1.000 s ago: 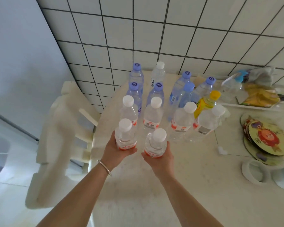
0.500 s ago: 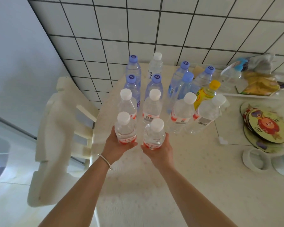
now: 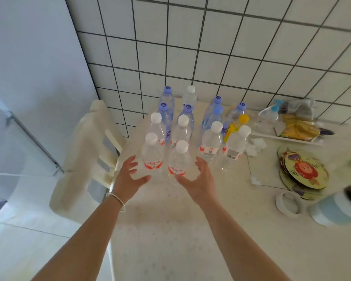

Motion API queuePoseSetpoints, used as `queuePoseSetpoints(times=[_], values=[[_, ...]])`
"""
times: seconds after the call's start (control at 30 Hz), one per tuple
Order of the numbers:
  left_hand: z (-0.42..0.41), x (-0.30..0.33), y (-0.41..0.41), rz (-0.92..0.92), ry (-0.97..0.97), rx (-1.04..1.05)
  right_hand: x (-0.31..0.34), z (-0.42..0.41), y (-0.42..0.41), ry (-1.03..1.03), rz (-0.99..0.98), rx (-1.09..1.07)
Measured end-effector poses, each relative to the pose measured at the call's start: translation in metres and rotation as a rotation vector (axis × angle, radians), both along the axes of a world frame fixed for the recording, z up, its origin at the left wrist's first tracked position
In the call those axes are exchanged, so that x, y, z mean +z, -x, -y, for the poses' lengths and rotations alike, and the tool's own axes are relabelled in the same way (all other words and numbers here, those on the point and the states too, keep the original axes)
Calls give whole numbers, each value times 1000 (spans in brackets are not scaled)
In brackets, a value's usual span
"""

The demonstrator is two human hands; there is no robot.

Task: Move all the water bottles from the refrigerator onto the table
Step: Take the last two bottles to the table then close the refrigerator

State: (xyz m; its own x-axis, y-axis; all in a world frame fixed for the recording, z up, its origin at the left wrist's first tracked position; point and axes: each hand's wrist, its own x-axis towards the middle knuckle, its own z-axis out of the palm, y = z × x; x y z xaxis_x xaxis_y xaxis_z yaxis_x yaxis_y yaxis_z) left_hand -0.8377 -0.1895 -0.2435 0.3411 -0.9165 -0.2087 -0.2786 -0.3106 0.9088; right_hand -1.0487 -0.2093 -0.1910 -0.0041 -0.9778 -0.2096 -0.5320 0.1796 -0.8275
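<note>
Two clear water bottles with white caps and red labels stand upright at the near edge of the cluster on the desk (image 3: 170,230): the near-left bottle (image 3: 152,157) and the near-right bottle (image 3: 179,162), just beside each other. Behind them stand four more white-capped, red-labelled bottles (image 3: 211,142), the right pair set apart from the left pair. Farther back, near the tiled wall, stand blue-capped bottles (image 3: 166,100) and one white-capped bottle (image 3: 189,96), all upright.

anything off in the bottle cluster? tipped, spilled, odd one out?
Nothing tipped or spilled. One odd item: a yellow-capped bottle with yellow contents stands among the clear water bottles, right side of the cluster. Both hands, left and right, are open.
</note>
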Motion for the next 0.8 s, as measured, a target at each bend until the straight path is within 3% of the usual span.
queuePoseSetpoints(times=[0.2,0.3,0.53,0.7,0.8], values=[[-52,43,32,33,98,75,38,-45,20,154,-18,107],[-84,79,53,133,166,43,62,-68,23,254,17,176],[-186,152,77,218,280,256,106,-138,-12,453,320,366],[-251,187,89,454,303,364,130,-189,-40,489,521,466],[-277,208,77,689,440,516,145,-208,-58,560,570,571]])
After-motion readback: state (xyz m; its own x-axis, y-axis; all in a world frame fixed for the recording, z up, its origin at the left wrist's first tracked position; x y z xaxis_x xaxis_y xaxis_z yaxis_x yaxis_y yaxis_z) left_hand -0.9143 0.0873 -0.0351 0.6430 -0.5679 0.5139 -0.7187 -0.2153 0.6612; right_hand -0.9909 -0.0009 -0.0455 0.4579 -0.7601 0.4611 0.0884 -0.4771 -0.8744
